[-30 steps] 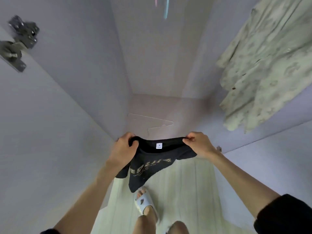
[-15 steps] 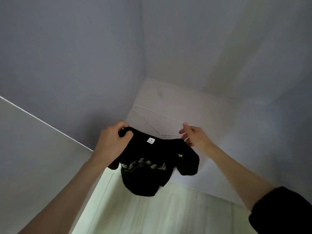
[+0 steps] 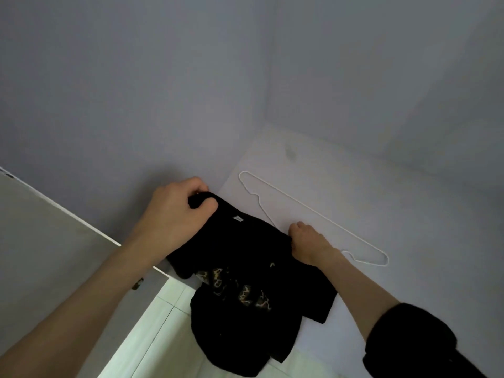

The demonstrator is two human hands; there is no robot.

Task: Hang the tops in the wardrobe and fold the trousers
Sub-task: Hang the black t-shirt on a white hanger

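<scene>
— Hands first: what do we see of them?

— We see our left hand [image 3: 180, 211] with fingers and thumb curled round a bunch of fabric at the neck of the black top [image 3: 245, 290]. We grip it there, at the upper left of the garment, close to the wardrobe's side wall [image 3: 122, 91].

— And our right hand [image 3: 309, 242]?

— We reach it down to the wardrobe floor [image 3: 368, 192], at the right edge of the top's collar. Its fingers point away from us and sit partly behind the dark cloth, so we cannot tell whether they pinch anything or simply lie there. It lies right against the lower wire of the white hanger [image 3: 313, 211], though we cannot tell if it holds that wire.

— Where does the top sit, then?

— We have its collar end over the front part of the wardrobe floor, with a small white label [image 3: 237, 218] showing at the neck. The rest droops over the front edge toward the pale floor tiles [image 3: 152, 336] below. A gold-toned print [image 3: 237, 290] runs across the chest.

— And the hanger?

— We see it lying flat on the wardrobe floor, just beyond the top, stretching from near our left hand out past our right wrist. The garment is not on it.

— Anything else in view?

— We note a dark sleeve [image 3: 409, 342] on our right arm and the open wardrobe door [image 3: 41, 241] at the left.
</scene>
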